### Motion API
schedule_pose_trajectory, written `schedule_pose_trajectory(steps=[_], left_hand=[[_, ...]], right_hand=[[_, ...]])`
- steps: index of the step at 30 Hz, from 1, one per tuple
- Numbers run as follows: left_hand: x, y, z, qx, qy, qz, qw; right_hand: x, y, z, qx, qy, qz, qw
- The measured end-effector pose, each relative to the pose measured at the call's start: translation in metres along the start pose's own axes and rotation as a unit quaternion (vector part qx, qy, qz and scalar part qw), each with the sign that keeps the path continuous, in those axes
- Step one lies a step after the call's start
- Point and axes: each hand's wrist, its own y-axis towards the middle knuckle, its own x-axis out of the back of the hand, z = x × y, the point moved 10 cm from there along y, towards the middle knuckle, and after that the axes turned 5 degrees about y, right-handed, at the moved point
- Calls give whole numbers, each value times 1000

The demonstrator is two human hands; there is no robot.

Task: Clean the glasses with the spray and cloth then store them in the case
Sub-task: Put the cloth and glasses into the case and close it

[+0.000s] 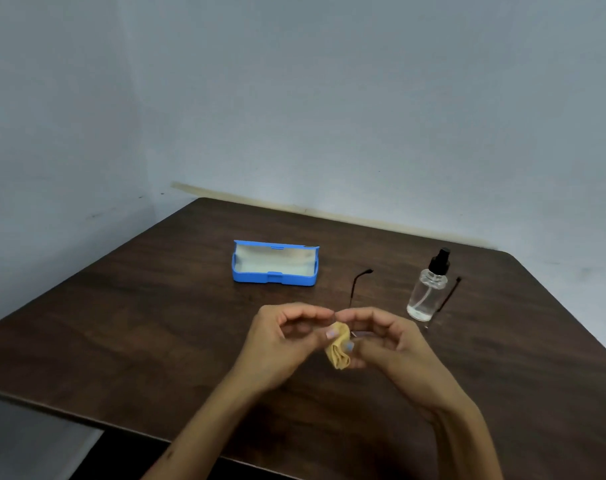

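My left hand (280,341) and my right hand (391,341) meet above the middle of the table, fingertips together. Between them is a bunched yellow cloth (337,351), pinched by both thumbs over the left lens. The thin dark-framed glasses (360,285) are held there too. Their lenses are mostly hidden by my right hand, and the two temples point away from me. One temple passes behind the clear spray bottle (426,292), which stands upright with a black pump to the right. Further back on the left, the blue case (275,263) lies open, showing its pale lining with nothing inside.
The dark wooden table (138,323) stands in a corner with grey walls behind and to the left. Its near edge runs diagonally at lower left, and its right corner is rounded.
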Motion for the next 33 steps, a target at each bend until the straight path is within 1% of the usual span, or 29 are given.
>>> schedule_pose_trajectory(steps=[3,6,9,12,15,18,20,23,25,28,31,33], left_hand=[[19,-8,7,10,-9,-14,1000],[38,-12,14,12,0,-48,999],[50,-14,23,26,-24,-61,998],[57,-14,26,36,-67,-47,996],[58,-15,24,37,-101,-15,994],[62,-14,23,36,-102,9,994],[64,-11,25,40,-106,21,993],[63,-10,26,41,-107,36,993],[65,-9,28,44,-121,30,991],[72,-7,36,78,-191,15,978],[78,-5,43,114,-247,23,962],[84,-6,47,149,-253,28,956]], right_hand=[[-25,11,-3,-4,17,14,1000],[-42,22,-8,-18,-34,38,999],[-55,32,-14,-51,-61,78,994],[-68,37,-14,-67,-65,128,987],[-77,42,-8,-55,-61,144,986],[-82,50,-4,-26,-71,145,987],[-86,56,-3,-18,-53,141,988],[-94,62,-3,-29,29,125,991],[-99,66,-5,-40,79,114,990],[-104,72,-5,-33,62,110,991],[-101,76,-6,-42,74,84,993],[-99,78,-6,-48,77,62,994]])
